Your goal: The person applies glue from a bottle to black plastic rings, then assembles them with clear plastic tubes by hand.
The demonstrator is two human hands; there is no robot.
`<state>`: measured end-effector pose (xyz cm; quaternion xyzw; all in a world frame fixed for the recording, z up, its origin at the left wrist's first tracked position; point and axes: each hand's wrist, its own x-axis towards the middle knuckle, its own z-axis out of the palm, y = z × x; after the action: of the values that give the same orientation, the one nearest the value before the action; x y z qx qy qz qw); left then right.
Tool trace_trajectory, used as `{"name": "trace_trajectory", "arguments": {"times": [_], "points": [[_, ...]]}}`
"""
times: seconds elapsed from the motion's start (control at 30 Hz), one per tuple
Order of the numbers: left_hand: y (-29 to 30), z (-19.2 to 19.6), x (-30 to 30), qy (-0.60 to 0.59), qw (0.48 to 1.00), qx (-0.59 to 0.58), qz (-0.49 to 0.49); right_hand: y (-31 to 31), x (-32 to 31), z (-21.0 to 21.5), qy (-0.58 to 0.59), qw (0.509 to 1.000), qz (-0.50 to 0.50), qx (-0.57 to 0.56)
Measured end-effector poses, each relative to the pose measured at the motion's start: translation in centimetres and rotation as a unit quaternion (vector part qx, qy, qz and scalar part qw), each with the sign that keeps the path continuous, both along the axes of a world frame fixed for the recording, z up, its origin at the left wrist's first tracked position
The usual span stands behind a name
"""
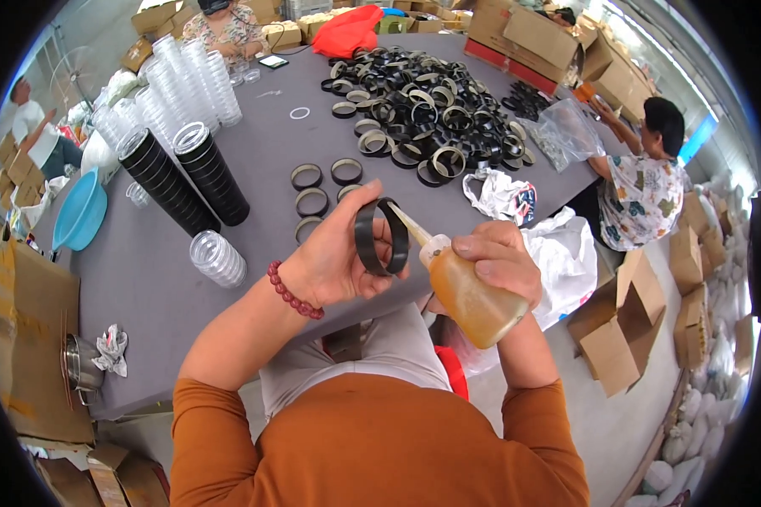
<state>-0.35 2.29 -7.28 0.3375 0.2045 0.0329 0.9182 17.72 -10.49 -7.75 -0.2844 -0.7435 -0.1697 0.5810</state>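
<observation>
My left hand (334, 249) is closed on a black ring (366, 241), held on edge above the table's front edge. My right hand (503, 264) grips a squeeze bottle (473, 296) of amber liquid, tilted so its long pale nozzle (410, 223) reaches the inside of the ring's upper rim. Whether liquid is coming out is too small to tell. Several loose black rings (311, 202) lie on the table just beyond my left hand. Farther back is a large heap of such rings (431, 106).
Two black stacks (169, 186) and clear plastic cup stacks (173, 93) stand at the left, near a blue basin (82, 209). A crumpled plastic bag (500, 196) lies right of the heap. One person (642, 177) sits at the right, another (221, 29) across the table.
</observation>
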Motion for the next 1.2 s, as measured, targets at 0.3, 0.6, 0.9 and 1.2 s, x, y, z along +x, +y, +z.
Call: {"name": "trace_trajectory", "arguments": {"times": [0.3,0.6,0.9,1.2], "points": [[0.0,0.7,-0.4,0.031,0.995,0.079,0.045,0.0,-0.1,-0.1,-0.001,1.0,-0.01,-0.019],[-0.3,0.4,-1.0,0.008,0.977,0.192,0.097,-0.5,-0.7,-0.6,0.014,0.999,-0.026,-0.043],[-0.5,0.5,-1.4,-0.005,0.959,0.258,0.121,-0.9,-1.1,-0.8,0.012,0.998,-0.018,-0.067],[-0.5,-0.3,-1.9,-0.035,0.922,0.356,0.147,-1.0,-1.3,-1.4,0.056,0.993,0.023,-0.101]]}}
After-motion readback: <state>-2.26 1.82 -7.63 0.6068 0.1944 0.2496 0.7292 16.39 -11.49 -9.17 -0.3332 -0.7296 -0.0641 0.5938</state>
